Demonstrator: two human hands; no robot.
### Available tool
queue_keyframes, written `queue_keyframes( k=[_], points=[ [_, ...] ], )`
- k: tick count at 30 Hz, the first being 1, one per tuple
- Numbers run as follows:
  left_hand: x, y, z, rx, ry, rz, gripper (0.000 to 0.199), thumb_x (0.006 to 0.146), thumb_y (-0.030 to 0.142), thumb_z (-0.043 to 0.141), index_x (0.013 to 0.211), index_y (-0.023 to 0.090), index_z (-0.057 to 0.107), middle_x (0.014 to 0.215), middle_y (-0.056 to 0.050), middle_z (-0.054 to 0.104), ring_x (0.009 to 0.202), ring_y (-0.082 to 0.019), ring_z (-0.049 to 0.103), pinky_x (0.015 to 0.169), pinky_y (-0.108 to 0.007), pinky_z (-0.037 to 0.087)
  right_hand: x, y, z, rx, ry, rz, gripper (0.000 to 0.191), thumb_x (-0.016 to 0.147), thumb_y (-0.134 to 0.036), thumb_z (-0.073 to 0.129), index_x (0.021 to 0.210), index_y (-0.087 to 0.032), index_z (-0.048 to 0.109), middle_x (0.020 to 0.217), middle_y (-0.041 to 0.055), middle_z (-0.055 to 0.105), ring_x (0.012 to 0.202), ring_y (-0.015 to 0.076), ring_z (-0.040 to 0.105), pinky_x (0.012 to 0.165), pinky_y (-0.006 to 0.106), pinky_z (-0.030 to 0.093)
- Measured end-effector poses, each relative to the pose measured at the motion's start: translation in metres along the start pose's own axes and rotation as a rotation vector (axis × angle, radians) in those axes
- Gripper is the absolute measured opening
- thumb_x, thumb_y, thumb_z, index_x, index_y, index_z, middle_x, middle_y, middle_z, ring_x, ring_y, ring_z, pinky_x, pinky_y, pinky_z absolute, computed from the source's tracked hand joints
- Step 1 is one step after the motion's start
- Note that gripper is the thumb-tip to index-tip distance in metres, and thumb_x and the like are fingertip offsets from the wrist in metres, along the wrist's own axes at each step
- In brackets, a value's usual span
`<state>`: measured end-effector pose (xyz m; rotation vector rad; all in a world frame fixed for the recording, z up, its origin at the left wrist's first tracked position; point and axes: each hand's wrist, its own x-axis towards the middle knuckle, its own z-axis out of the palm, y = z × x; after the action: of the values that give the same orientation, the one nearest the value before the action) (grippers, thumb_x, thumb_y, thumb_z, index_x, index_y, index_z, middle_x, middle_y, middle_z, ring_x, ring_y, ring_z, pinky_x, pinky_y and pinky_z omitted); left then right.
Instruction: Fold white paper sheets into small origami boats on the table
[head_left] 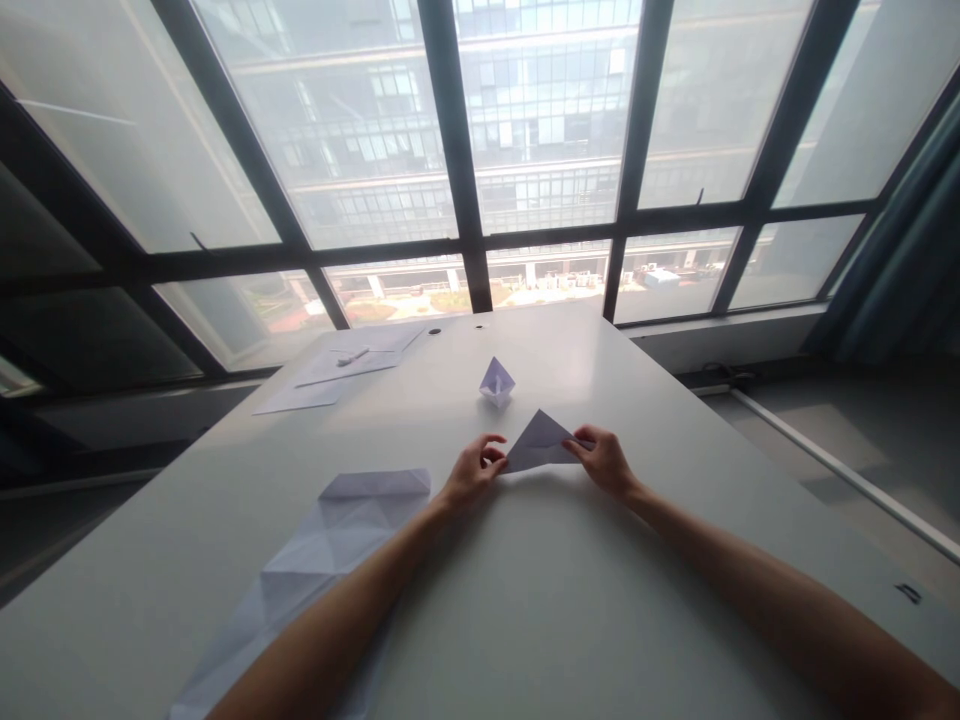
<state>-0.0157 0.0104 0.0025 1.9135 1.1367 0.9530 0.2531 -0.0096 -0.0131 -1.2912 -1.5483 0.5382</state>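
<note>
A triangular piece of folded paper point(538, 444) is held just above the white table, its point facing away from me. My right hand point(602, 460) pinches its right corner between thumb and fingers. At the left corner, my left hand point(474, 470) grips the edge with thumb and a curled finger, while the index finger arches above. Beyond the triangle stands a small folded paper boat point(496, 383). Under and beside my left forearm lies a large creased sheet of paper point(300, 570), partly hidden by the arm.
Flat paper sheets point(322, 395) lie at the far left of the table point(600, 590), with a small white pen-like object point(352, 357) on top. A dark round hole point(434, 331) is near the back edge. Tall windows point(547, 120) rise behind, and a dark curtain point(885, 250) hangs at right.
</note>
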Motion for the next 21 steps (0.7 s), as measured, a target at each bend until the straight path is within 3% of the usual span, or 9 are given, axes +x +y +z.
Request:
queue_keyframes(
  k=[7, 13, 18, 21],
  points=[
    [-0.002, -0.002, 0.002, 0.031, -0.085, 0.040, 0.045, 0.088, 0.027, 0.057, 0.131, 0.013, 0.057, 0.080, -0.002, 0.069, 0.071, -0.015, 0.060, 0.070, -0.026, 0.047, 0.003, 0.012, -0.001, -0.039, -0.016, 0.066, 0.030, 0.077, -0.046, 0.072, 0.088, -0.018, 0.071, 0.084, 0.0075, 0.074, 0.080, 0.0252, 0.069, 0.073, 0.034, 0.051],
    [-0.004, -0.002, 0.003, 0.211, -0.123, 0.110, 0.040, 0.094, 0.025, 0.049, 0.131, 0.014, 0.059, 0.078, -0.001, 0.066, 0.067, -0.014, 0.056, 0.068, -0.025, 0.044, 0.003, 0.011, -0.001, -0.100, -0.084, 0.073, 0.022, 0.077, -0.039, 0.073, 0.085, -0.019, 0.073, 0.086, 0.0079, 0.075, 0.082, 0.0250, 0.070, 0.074, 0.033, 0.051],
    [-0.010, 0.001, 0.002, 0.545, -0.169, 0.297, 0.038, 0.095, 0.017, 0.048, 0.131, 0.021, 0.061, 0.103, -0.008, 0.070, 0.097, -0.022, 0.062, 0.095, -0.037, 0.041, 0.001, 0.000, -0.001, -0.199, -0.126, 0.066, 0.019, 0.077, -0.036, 0.072, 0.083, -0.018, 0.073, 0.084, 0.0069, 0.074, 0.079, 0.0234, 0.068, 0.072, 0.031, 0.048],
    [-0.014, -0.002, 0.002, 0.714, -0.162, 0.297, 0.039, 0.095, 0.021, 0.052, 0.133, 0.026, 0.059, 0.113, -0.009, 0.065, 0.107, -0.026, 0.057, 0.097, -0.041, 0.040, -0.002, -0.002, 0.000, -0.253, -0.143, 0.061, 0.017, 0.079, -0.035, 0.071, 0.084, -0.020, 0.074, 0.083, 0.0061, 0.075, 0.077, 0.0224, 0.068, 0.071, 0.031, 0.047]
  ],
)
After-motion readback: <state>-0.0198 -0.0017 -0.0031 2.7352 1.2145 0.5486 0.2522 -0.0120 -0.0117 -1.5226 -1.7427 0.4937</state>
